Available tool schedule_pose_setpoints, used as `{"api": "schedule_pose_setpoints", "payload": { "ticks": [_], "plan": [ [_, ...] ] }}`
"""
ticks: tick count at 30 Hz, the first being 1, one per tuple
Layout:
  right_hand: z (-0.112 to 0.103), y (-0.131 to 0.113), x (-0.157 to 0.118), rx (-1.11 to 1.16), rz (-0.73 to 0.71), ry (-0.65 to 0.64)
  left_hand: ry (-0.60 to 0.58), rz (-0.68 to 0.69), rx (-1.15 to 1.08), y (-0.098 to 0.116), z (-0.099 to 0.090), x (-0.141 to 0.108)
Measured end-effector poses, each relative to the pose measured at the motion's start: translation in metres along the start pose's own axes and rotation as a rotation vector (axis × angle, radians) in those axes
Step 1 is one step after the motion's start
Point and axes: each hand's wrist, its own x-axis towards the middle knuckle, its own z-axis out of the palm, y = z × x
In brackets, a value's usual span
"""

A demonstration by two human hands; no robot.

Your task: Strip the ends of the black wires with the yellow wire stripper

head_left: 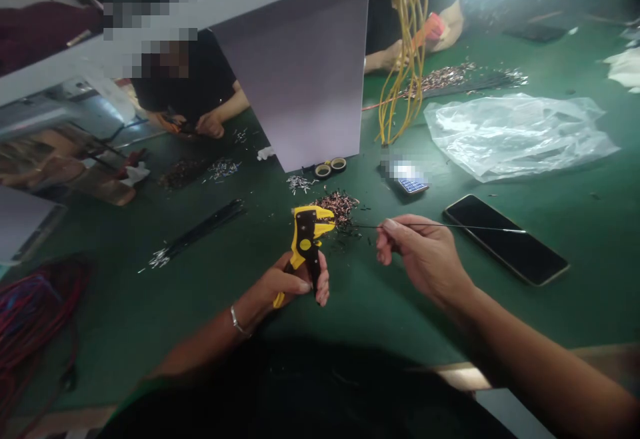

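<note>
Since the right hand (425,257) pinches a thin black wire (475,227), its tip just beside the yellow wire stripper (306,242) clamped in the left hand (287,282), above the green mat (360,312), a slipped pinch could lose the wire among the copper scraps (336,207) nearby.

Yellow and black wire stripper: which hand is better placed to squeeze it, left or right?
Left, probably: the left hand grips the yellow-and-black wire stripper by its handles, while the right hand pinches a thin black wire.
</note>
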Motion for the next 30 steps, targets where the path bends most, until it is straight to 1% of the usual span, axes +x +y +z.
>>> {"api": "schedule_pose_setpoints", "payload": {
  "ticks": [3,5,11,17,25,30],
  "plan": [
    [-0.001,-0.0007,0.0019,-0.007,-0.036,0.018,-0.046,-0.017,-0.002,-0.0001,-0.0008,-0.0004],
    [-0.0011,-0.0016,0.0018,0.003,-0.029,0.008,-0.072,-0.031,-0.008,0.0004,-0.001,-0.001],
    [-0.0007,-0.002,0.0038,0.097,0.158,-0.029,-0.149,-0.088,-0.044,0.0038,0.0015,-0.0012],
    [0.0003,0.001,0.0037,0.118,0.224,-0.092,-0.152,-0.131,-0.071,0.0042,0.0039,-0.002],
    [0.0008,0.0026,0.0038,0.151,0.254,-0.085,-0.169,-0.121,-0.065,0.0012,0.0028,-0.0027],
    [0.0012,0.0039,0.0031,0.141,0.25,-0.093,-0.166,-0.116,-0.016,0.0009,0.0018,-0.0028]
  ]
}}
